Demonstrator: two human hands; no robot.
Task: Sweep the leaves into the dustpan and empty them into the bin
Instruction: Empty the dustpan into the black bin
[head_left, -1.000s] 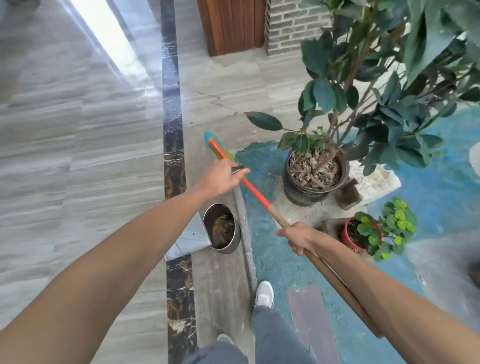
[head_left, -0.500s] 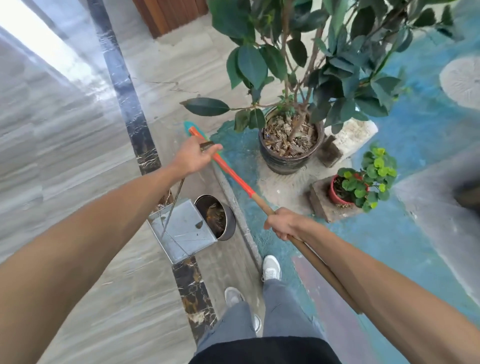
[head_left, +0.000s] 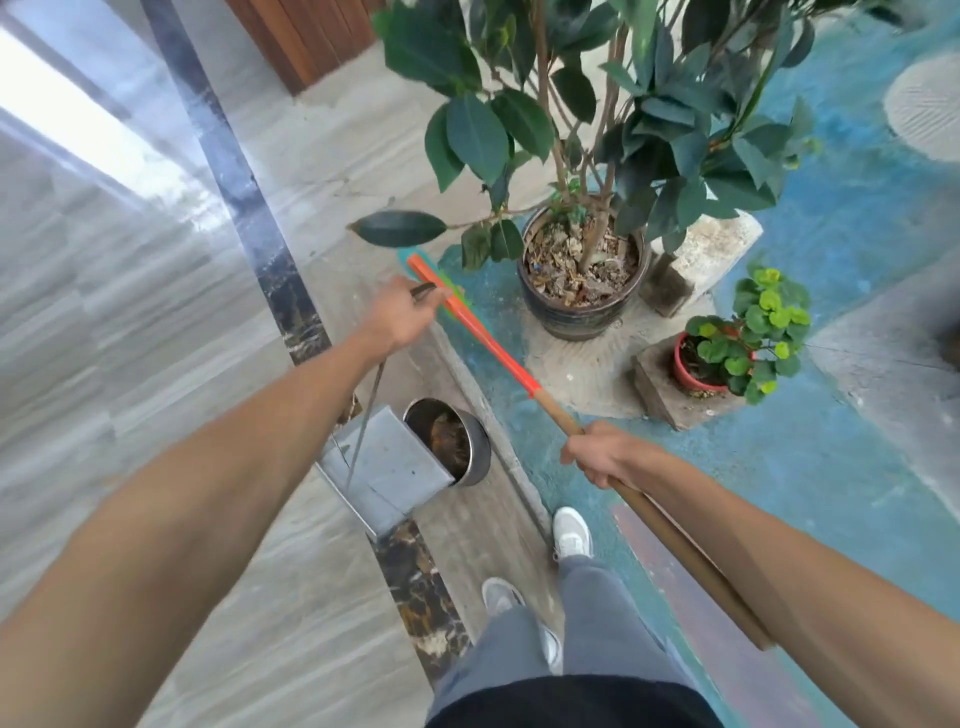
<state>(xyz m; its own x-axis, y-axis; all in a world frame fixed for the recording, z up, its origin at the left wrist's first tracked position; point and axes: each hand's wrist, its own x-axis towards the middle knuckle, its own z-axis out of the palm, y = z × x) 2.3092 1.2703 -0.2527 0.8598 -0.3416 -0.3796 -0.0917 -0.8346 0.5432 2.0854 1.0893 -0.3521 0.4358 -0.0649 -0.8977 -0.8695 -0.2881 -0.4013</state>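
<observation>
My left hand (head_left: 400, 317) grips the thin metal handle of a grey metal dustpan (head_left: 384, 467), which hangs tilted with its mouth against the rim of a small round metal bin (head_left: 480, 447). Brown leaves lie inside the bin. My right hand (head_left: 602, 452) is closed around the wooden shaft of a broom (head_left: 498, 353). The broom's orange upper section runs up-left past my left hand to a teal and green head, partly hidden behind that hand.
A big dark pot (head_left: 582, 301) with a leafy tree stands just right of the broom head. A small red pot (head_left: 696, 371) sits on a stone block. A raised kerb (head_left: 498, 441) divides grey tile from blue floor. My feet (head_left: 571, 530) are below the bin.
The view has swung and tilted down, bringing the plants and my feet further into frame. The dustpan has come into fuller view, its mouth staying at the bin. Both hands keep their grips.
</observation>
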